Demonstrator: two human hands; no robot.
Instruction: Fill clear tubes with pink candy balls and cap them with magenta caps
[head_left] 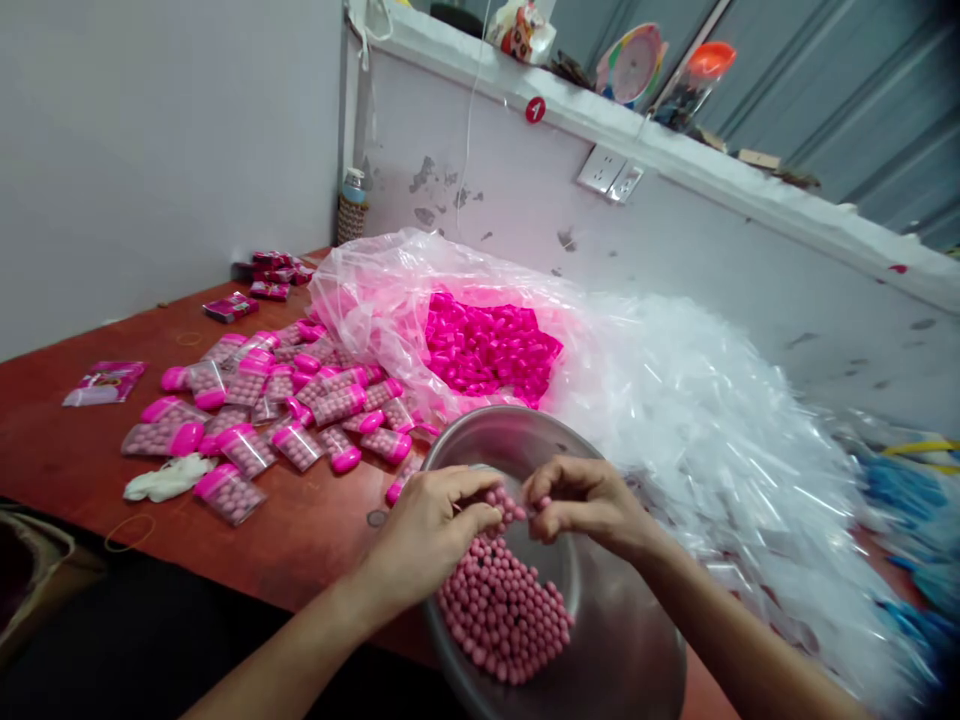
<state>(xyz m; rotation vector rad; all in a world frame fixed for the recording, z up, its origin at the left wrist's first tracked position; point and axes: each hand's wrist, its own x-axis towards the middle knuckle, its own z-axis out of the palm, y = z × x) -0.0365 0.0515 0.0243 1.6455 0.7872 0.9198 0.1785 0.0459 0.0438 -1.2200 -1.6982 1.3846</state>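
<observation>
Both hands are above a large metal bowl (622, 610) holding a pile of pink beads (506, 610). My left hand (439, 525) is closed on a small clear container (504, 503) with pink beads in it, its open end towards the right. Close beside it, my right hand (589, 505) is pinched, with a pink bead showing between its fingertips. Behind the bowl, a plastic bag (375, 290) is open on many bright pink caps (487, 345). Left of the bowl lie several bead-filled clear containers (337, 403) with pink caps.
A large heap of clear plastic containers (720, 410) covers the right side of the red table (315, 530). A white cloth-like item (169, 478) and a pink packet (105, 383) lie at the left. A bottle (354, 185) stands near the wall corner.
</observation>
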